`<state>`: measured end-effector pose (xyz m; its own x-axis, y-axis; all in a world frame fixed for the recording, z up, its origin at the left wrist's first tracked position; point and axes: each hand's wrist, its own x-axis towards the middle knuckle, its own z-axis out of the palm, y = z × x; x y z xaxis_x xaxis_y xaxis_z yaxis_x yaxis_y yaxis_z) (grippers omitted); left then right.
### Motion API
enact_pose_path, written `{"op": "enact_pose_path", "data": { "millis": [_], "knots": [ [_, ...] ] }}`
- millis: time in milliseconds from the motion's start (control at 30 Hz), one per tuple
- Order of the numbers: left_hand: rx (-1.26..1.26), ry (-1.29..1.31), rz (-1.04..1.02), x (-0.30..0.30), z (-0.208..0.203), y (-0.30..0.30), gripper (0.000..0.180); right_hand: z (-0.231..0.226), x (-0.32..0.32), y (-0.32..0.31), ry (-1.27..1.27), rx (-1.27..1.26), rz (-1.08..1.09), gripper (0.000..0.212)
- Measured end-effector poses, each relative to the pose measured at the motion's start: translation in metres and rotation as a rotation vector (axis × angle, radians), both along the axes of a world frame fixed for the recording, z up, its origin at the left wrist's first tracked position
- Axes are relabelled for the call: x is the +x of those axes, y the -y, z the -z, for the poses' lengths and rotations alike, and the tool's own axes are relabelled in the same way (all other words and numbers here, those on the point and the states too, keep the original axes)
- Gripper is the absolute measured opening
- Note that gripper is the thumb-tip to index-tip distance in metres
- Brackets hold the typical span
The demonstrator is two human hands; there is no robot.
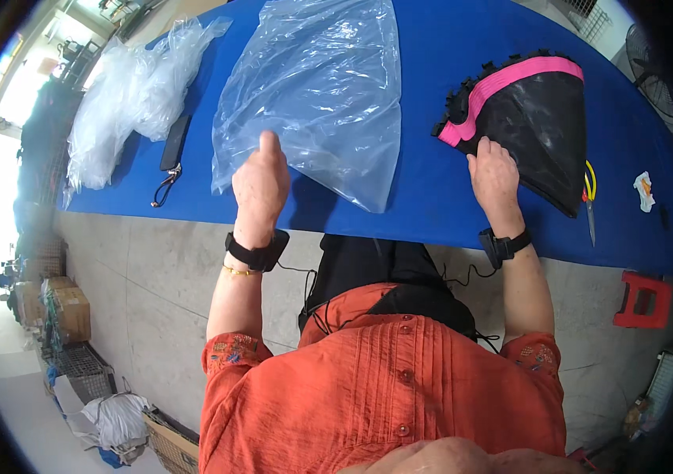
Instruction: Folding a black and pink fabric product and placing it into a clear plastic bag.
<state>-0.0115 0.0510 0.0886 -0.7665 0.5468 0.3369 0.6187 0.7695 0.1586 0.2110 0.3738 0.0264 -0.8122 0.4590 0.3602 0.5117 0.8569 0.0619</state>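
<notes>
A large clear plastic bag [328, 87] lies flat on the blue-covered table in front of me. My left hand [262, 183] is closed at its near edge, one digit pointing away from me; the edge bends up toward the curled fingers, which are partly hidden. To the right lies a folded, fan-shaped black mesh piece [541, 118] with a pink band [502, 79] and a ruffled black border. My right hand [496, 175] holds its near left edge, the fingers bent over the black fabric and the thumb at the side.
Crumpled clear plastic bags [131, 95] are heaped at the far left, beside a dark phone [176, 142] with a strap. Yellow-handled scissors [590, 197] and a small white wrapper [644, 192] lie right. A red stool [643, 300] stands on the floor beyond the table's near edge [431, 237].
</notes>
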Motion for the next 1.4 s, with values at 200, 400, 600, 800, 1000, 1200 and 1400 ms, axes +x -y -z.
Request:
{"op": "enact_pose_path", "data": {
  "millis": [200, 400, 600, 800, 1000, 1200, 1400],
  "knots": [
    [0.642, 0.189, 0.198, -0.021, 0.011, -0.013, 0.024, 0.001, 0.000, 0.001, -0.013, -0.010, -0.002, 0.041],
    [0.236, 0.178, 0.006, -0.028, 0.042, 0.016, 0.037, 0.002, -0.001, 0.001, -0.031, -0.008, -0.010, 0.042],
    [0.097, 0.098, 0.219, -0.039, 0.057, 0.024, 0.011, 0.002, 0.002, -0.002, -0.014, 0.010, 0.008, 0.044],
    [-0.076, -0.060, 0.281, -0.054, 0.059, 0.028, 0.009, 0.001, -0.002, 0.001, -0.024, 0.009, 0.002, 0.044],
    [0.226, 0.474, 0.629, -0.022, -0.012, 0.041, 0.003, 0.004, 0.002, -0.002, -0.047, 0.024, -0.015, 0.045],
    [-0.211, 0.329, 0.314, 0.029, -0.024, 0.036, 0.032, 0.002, 0.001, -0.004, -0.044, 0.057, 0.011, 0.046],
    [0.212, 0.489, 0.571, 0.120, -0.027, -0.026, 0.011, -0.001, -0.003, -0.001, 0.019, 0.001, 0.095, 0.044]
  ]
}}
